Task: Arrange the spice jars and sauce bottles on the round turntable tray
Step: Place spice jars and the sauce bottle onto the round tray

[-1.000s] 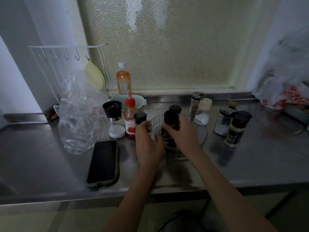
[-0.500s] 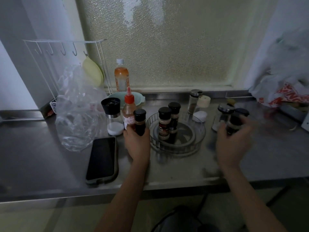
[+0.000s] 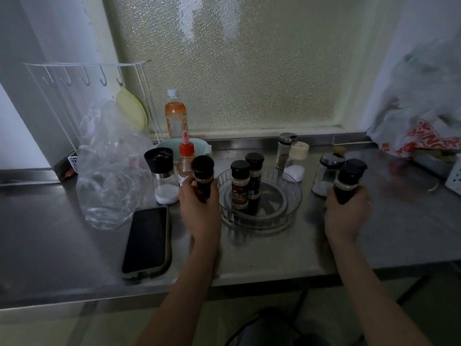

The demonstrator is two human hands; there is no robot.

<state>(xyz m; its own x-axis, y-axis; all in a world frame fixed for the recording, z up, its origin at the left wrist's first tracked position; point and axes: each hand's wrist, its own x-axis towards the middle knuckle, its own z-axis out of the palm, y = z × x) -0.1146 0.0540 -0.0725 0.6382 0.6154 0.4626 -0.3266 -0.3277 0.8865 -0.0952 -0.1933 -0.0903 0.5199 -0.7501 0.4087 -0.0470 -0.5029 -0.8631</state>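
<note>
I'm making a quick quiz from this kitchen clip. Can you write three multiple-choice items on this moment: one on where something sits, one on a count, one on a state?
1. Where does the phone lie?
A. On the counter, left of the left hand
B. Inside the turntable tray
C. Against the window

2. How many jars stand inside the turntable tray?
A. None
B. Two
C. Five

3. What is the right hand doing?
A. Resting flat and empty on the counter
B. Gripping a black-capped jar
C. Turning the tray

Answers:
1. A: the phone lies flat on the steel counter, beside the left hand.
2. B: two black-capped spice jars stand side by side in the tray.
3. B: its fingers wrap the lower part of a dark jar, right of the tray; the left hand likewise holds a dark bottle.
</note>
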